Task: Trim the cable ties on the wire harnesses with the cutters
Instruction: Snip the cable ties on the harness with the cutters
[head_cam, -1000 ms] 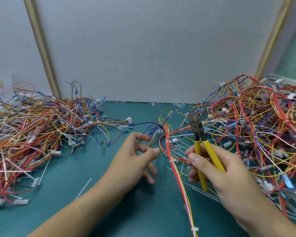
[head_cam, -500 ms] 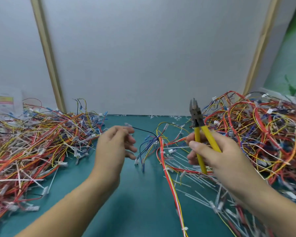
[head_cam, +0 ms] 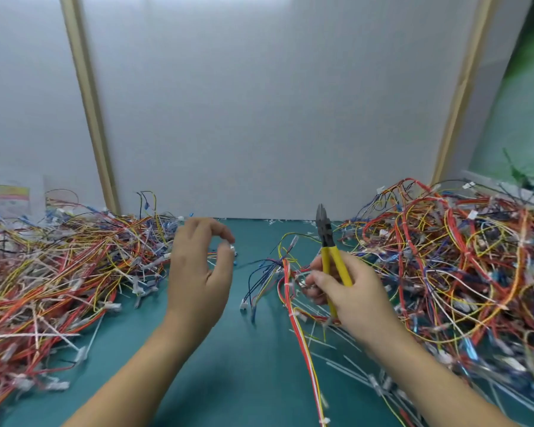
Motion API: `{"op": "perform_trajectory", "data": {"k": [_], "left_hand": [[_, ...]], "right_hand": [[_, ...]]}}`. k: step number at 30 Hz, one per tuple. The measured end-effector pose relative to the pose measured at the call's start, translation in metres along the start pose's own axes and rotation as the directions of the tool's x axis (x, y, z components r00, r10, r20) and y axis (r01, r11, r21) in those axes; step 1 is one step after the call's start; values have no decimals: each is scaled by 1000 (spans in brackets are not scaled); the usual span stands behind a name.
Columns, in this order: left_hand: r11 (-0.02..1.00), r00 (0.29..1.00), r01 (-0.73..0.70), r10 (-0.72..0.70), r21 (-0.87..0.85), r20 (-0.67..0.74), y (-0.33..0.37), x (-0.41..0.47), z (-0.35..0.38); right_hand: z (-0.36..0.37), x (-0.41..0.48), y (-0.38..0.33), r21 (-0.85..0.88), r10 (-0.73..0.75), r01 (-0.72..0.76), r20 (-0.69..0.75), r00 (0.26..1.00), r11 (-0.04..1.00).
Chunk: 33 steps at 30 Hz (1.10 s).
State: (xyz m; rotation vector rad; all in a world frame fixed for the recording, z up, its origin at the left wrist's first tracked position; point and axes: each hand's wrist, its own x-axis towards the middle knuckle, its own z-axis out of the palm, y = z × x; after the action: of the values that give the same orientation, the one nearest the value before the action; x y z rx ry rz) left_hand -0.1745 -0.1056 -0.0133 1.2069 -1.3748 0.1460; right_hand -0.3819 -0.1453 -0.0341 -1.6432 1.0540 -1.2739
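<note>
Between the two heaps: a teal work mat [head_cam: 244, 380], with one harness of red, yellow and white wires [head_cam: 302, 340] running from beside the right hand down to the lower edge of the view.
Left heap: a tangled pile of multicoloured wire harnesses [head_cam: 59, 272], bristling with white tie ends.
Right heap: a taller, looser pile of multicoloured wire harnesses [head_cam: 460, 272].
Cutters: yellow-handled side cutters with a dark steel head [head_cam: 330, 251], upright, tips up and together, clear of every wire.
Right hand [head_cam: 352, 291]: wrapped round the yellow handles; its lower fingers lie against the top of the single harness, though whether they hold it is blurred.
Left hand [head_cam: 198, 272]: raised over the mat beside the left heap, fingers curved, thumb and forefinger tips almost meeting near a small white piece; I cannot tell whether anything is pinched.
White cable tie [head_cam: 323, 420]: round the single harness near the lower edge.
Offcuts: thin white tie tails [head_cam: 346, 365] strewn on the mat under the right forearm.
Step in hand: probably a pause between cuts, no tie at the blades.
Next move: the left hand would need to lift the single harness and present a tail; the cutters must open, sit flush at the tie head, and spare the wires.
</note>
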Motion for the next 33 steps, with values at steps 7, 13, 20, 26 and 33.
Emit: {"op": "perform_trajectory", "data": {"k": [7, 13, 20, 26, 33], "left_hand": [[992, 886, -16, 73, -128, 458, 32, -11, 3], [910, 920, 249, -115, -331, 375, 41, 19, -10], [963, 970, -10, 75, -269, 231, 82, 92, -34], [908, 919, -382, 392, -174, 29, 113, 142, -61], [980, 922, -195, 195, -32, 334, 36, 53, -23]], "right_hand": [[0, -17, -35, 174, -209, 189, 107, 972, 967], [-1, -6, -78, 179, -306, 276, 175, 936, 944], [-2, 32, -155, 233, -450, 414, 128, 884, 880], [-8, 40, -198, 320, -538, 488, 88, 838, 812], [5, 6, -106, 275, -283, 251, 83, 956, 928]]}}
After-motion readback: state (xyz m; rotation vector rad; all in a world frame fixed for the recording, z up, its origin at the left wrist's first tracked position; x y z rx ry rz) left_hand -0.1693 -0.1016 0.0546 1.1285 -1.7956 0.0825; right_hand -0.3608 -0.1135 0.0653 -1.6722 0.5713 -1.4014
